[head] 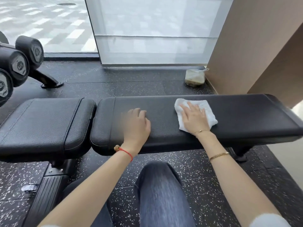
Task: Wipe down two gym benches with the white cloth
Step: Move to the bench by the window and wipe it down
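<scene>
On the right half of the long bench pad (164, 115), my right hand (194, 118) presses the white cloth (196, 113) with fingers spread flat, my left hand (136, 126) braced loosely curled; uneven palm pressure could bunch the cloth, leaving the far edge unwiped.

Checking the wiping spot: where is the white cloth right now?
In the head view, the white cloth lies on the long bench pad, right of centre, pressed flat under the right hand.
</scene>
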